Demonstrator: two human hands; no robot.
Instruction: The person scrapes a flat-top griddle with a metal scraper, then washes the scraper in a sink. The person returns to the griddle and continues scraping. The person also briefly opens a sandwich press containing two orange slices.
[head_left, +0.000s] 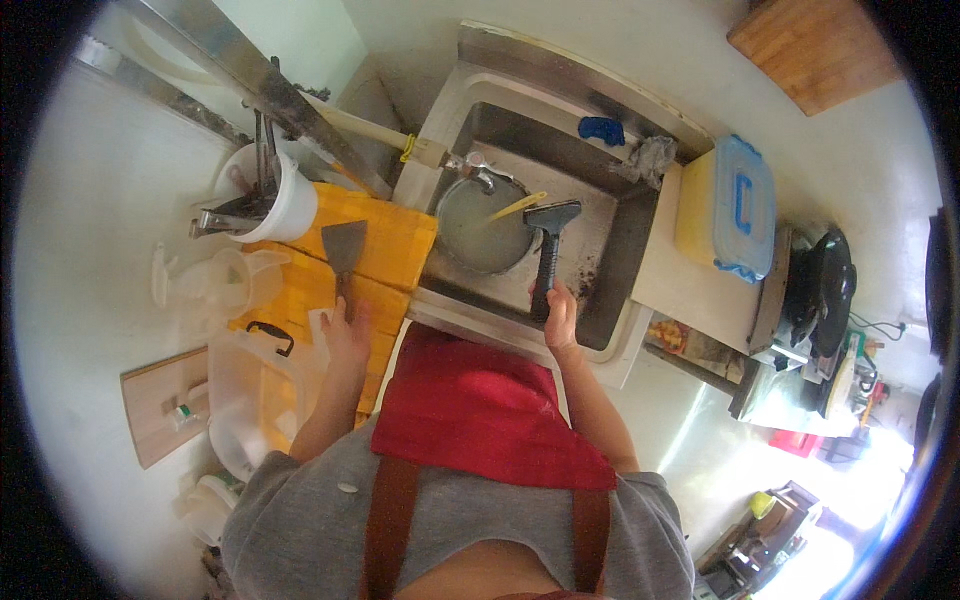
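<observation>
My right hand (560, 315) is closed around the black handle of a wide-headed scraper (551, 232), held head up over the stainless steel sink (581, 165). Below it in the basin sits a round metal pot (469, 232) of cloudy water. A yellow stick-like handle (517, 205) leans out of that water; its lower end is hidden. To the left, my left hand (348, 334) grips the handle of a flat metal spatula (345, 247) above an orange-yellow surface (390, 232). The hand is slightly blurred and covers the handle's end.
A tap (480, 169) reaches over the pot. Blue cloth (601, 130) and grey cloth (649, 161) lie on the sink's far rim. At left stand a white bucket of utensils (292, 199), a clear jug (255, 277) and a clear bin (255, 397). A blue-lidded box (742, 202) stands right.
</observation>
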